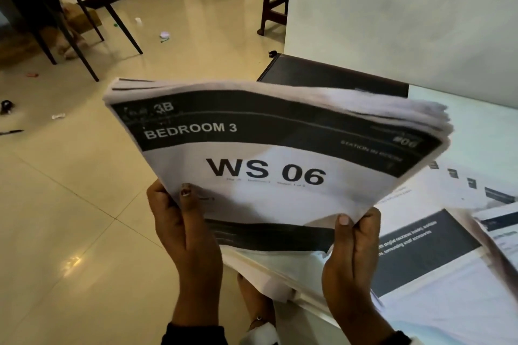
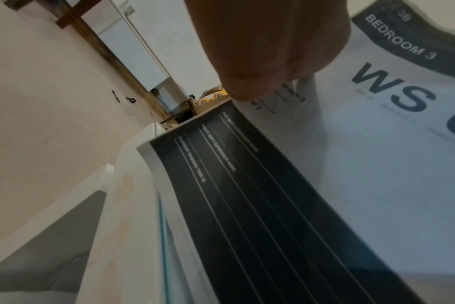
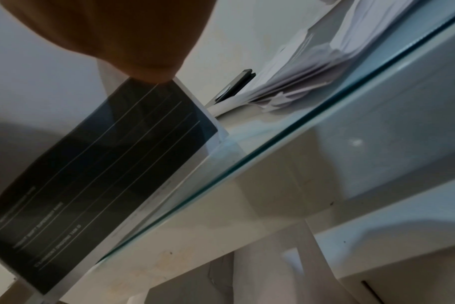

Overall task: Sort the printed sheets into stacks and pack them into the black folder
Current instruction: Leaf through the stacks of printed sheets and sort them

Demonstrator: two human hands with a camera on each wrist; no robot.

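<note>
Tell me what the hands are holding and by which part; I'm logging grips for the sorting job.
Both hands hold one stack of printed sheets, top page reading WS 06. The left hand grips its near left edge, the right hand its near right corner, thumbs on top.

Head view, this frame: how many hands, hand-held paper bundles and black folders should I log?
Hands: 2, left hand and right hand
Hand-held paper bundle: 1
Black folder: 1
Total: 4

Matt paper above glossy tile

We see soft-edged paper sheets, a glass-topped table, a matt black folder and a polished, reflective floor.
</note>
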